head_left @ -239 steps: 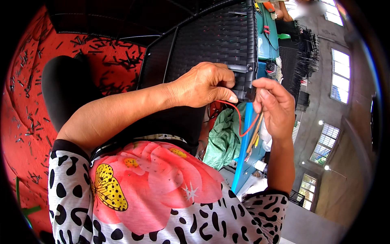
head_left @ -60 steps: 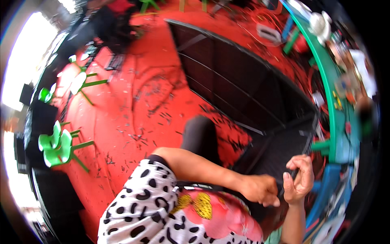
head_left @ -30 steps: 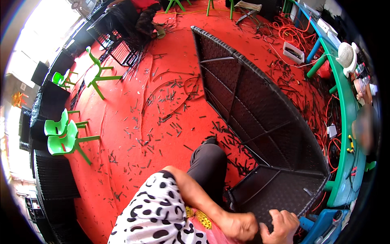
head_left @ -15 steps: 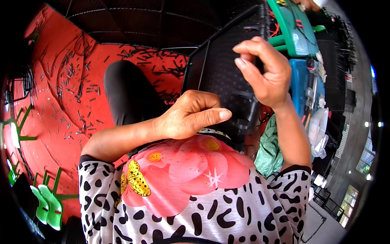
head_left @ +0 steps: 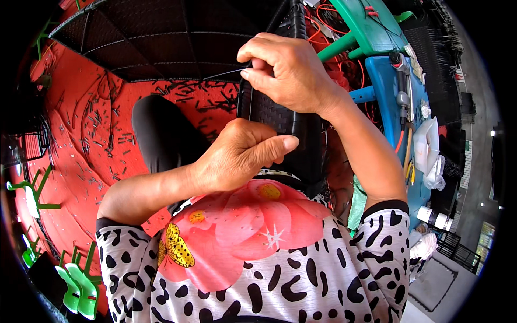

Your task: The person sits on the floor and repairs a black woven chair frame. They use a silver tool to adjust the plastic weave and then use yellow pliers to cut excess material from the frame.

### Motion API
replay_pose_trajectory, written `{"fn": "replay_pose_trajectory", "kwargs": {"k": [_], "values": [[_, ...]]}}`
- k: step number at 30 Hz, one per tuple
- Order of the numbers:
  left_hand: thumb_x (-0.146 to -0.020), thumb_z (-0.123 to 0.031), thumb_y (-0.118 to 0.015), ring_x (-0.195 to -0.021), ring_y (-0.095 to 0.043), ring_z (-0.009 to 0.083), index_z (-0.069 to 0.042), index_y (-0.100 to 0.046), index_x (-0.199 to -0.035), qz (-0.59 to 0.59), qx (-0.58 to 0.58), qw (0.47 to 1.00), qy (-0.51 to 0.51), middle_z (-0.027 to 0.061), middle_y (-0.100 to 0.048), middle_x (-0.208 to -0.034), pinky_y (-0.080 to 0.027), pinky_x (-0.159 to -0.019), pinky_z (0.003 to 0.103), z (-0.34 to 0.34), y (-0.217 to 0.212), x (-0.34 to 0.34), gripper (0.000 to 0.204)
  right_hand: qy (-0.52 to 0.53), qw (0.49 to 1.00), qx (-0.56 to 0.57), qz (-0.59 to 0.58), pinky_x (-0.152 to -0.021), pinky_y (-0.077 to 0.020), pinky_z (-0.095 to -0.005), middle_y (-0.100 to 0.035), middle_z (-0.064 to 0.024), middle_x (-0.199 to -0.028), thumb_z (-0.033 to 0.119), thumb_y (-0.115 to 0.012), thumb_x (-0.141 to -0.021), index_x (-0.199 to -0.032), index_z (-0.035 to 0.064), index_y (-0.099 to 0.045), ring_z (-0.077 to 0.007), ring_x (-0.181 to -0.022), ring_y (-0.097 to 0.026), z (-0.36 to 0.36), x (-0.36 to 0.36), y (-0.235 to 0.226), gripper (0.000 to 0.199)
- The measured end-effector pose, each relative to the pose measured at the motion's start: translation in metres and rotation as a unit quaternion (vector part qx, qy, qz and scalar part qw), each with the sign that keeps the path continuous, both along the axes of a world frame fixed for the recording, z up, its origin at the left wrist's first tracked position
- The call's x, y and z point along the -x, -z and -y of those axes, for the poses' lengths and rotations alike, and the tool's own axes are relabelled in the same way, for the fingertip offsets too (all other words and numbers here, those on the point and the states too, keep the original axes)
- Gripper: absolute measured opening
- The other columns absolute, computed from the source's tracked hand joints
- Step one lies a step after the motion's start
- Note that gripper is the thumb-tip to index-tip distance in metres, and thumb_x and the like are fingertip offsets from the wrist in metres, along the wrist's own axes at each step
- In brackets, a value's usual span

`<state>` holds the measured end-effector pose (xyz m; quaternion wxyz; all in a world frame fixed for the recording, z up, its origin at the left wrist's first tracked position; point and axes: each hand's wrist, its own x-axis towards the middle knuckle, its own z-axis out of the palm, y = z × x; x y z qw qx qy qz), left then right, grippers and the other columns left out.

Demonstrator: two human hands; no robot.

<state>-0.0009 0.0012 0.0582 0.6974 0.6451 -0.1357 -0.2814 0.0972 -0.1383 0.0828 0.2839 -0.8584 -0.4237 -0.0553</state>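
Observation:
My left hand (head_left: 234, 156) is closed in front of my shirt, fingers curled under and thumb pointing right. Whatever it grips, if anything, is hidden. My right hand (head_left: 293, 72) is raised farther away, its thumb and forefinger brought together; what lies between them is too small to make out. Beyond and below both hands is a black woven wicker piece (head_left: 264, 110), its dark side close under the right hand. A large black woven panel with ribs (head_left: 156, 40) rises behind it. My bent knee in dark trousers (head_left: 161, 129) is left of it.
Short black strip scraps (head_left: 110, 124) litter the red floor. At right stand a green stool (head_left: 371, 27) and a blue stool (head_left: 382, 97) with a power tool (head_left: 401, 91) and a white plastic container (head_left: 426, 142). Green chairs (head_left: 81, 285) are at lower left.
My right hand has moved left and away from me, over the woven piece, its thumb and forefinger drawing together. The left hand stays closed, slightly shifted. The view has turned a little.

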Motion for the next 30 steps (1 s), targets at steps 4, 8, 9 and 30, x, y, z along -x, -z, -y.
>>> {"fn": "replay_pose_trajectory", "kwargs": {"k": [4,8,9,30], "values": [[-0.086,-0.02,-0.058,-0.047,-0.041,0.0068,0.002,-0.056,-0.063,0.019,-0.025,0.999,0.017,0.0026,-0.047,-0.051,-0.035,-0.043,0.026,0.001,-0.009,-0.008,0.032,0.012,0.999,0.037,-0.001,-0.06,-0.048,-0.0394,-0.058,-0.0098,-0.074,0.018,-0.06,-0.072,-0.076,0.0048,-0.057,-0.0299,-0.07,-0.059,0.0,-0.001,0.002,0.014],[-0.084,-0.011,-0.057,-0.047,-0.038,0.0094,0.0,-0.047,-0.059,0.116,-0.004,0.992,0.054,0.0035,-0.041,-0.05,-0.033,-0.043,0.029,-0.005,0.006,-0.01,0.029,-0.006,0.997,0.069,0.026,-0.06,-0.0484,-0.0405,-0.058,-0.011,-0.072,0.015,-0.06,-0.068,-0.071,0.0039,-0.055,-0.031,-0.07,-0.059,0.002,-0.002,0.004,0.013],[-0.084,-0.011,-0.057,-0.047,-0.037,0.0102,-0.001,-0.045,-0.059,0.142,0.008,0.988,0.055,0.004,-0.039,-0.05,-0.033,-0.044,0.03,-0.006,0.01,-0.011,0.03,-0.015,0.997,0.068,0.042,-0.06,-0.0484,-0.0407,-0.058,-0.0112,-0.072,0.015,-0.059,-0.067,-0.071,0.0037,-0.054,-0.0312,-0.069,-0.059,0.002,-0.002,0.005,0.012],[-0.089,-0.012,-0.053,-0.054,-0.046,0.0072,0.001,-0.061,-0.08,-0.112,0.289,0.95,-0.025,0.0025,-0.054,-0.066,-0.038,-0.05,0.02,0.009,0.053,0.007,0.018,0.05,0.986,-0.07,-0.141,-0.05,-0.038,-0.0225,-0.051,-0.0047,-0.071,-0.004,-0.063,-0.071,-0.086,0.0008,-0.061,-0.0103,-0.057,-0.048,0.047,0.084,-0.019,0.015]]}}
